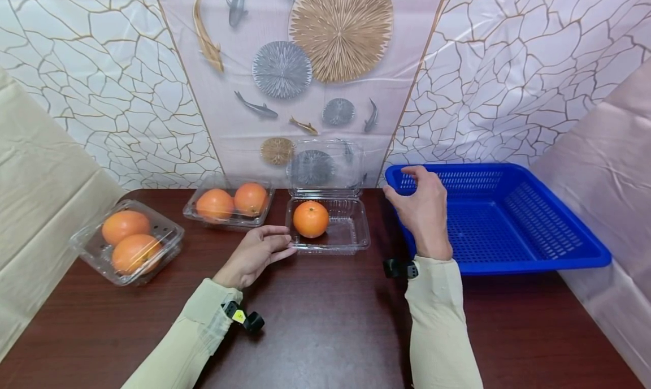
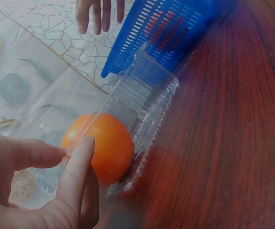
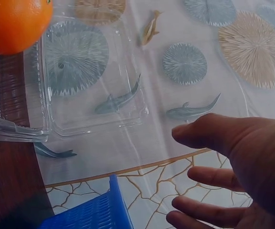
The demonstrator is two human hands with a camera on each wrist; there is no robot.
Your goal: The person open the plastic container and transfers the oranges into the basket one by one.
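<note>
Any uneven pull by the left hand [image 1: 255,253], which pinches the clear container [image 1: 351,230] at its left rim, could tilt it and roll the orange [image 1: 311,219] from its left half, while the right hand [image 1: 421,211], unclenched and grasping nothing, is raised beside the blue basket [image 1: 490,230].

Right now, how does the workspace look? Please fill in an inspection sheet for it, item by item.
Surface: dark red-brown table, wood-grained.
Job's things: open container, lid raised, one orange in its left side; far-left container and middle container, both closed, two oranges in each; blue basket at right.
Clutter: nothing seen.
Left hand: pinches the open container's left edge.
Right hand: raised near the basket's left end, thumb and forefinger apart, holding nothing.
Cables: nothing seen.
Surroundings: patterned backdrop behind; pale cloth at both sides.
</note>
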